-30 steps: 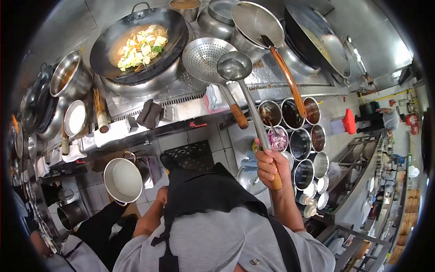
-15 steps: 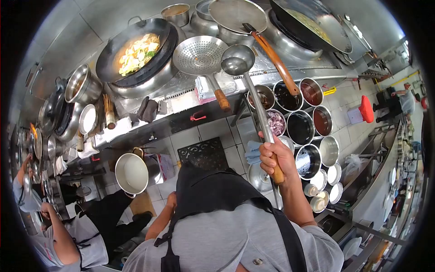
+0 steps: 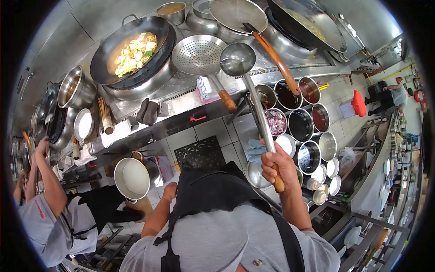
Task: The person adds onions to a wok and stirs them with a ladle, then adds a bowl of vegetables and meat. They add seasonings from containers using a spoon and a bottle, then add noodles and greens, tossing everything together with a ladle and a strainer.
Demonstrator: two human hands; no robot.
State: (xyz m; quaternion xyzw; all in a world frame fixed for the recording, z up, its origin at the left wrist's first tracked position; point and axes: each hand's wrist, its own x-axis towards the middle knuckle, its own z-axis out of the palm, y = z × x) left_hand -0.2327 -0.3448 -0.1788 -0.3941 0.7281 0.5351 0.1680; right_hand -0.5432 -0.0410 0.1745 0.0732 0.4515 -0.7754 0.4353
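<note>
My right hand (image 3: 278, 165) is wrapped round the lower shaft and wooden handle of a long metal ladle (image 3: 260, 113). The ladle's round bowl points away from me, over the stove edge, beside a perforated strainer (image 3: 198, 54) with a wooden handle. Down at my left side, next to the black apron (image 3: 204, 188), my left hand (image 3: 170, 191) hangs with its fingers curled; I see nothing in it. To the far left on the stove, a black wok (image 3: 102, 63) contains food (image 3: 136, 54) with pale cabbage-like pieces. A spatula-like tool (image 3: 276, 56) with a long brown handle lies right of the ladle.
Several metal pots (image 3: 300, 124) of sauces and ingredients stand at right, one with sliced purple onion (image 3: 275, 122). A second wok (image 3: 312, 22) sits back right. A white pot (image 3: 132, 179) stands low at left. Co-workers (image 3: 54, 213) work at far left; another person (image 3: 398, 95) is far right.
The co-worker at left has raised an arm toward the stove. My view has shifted slightly. My right hand keeps its grip on the ladle, almost in the same place.
</note>
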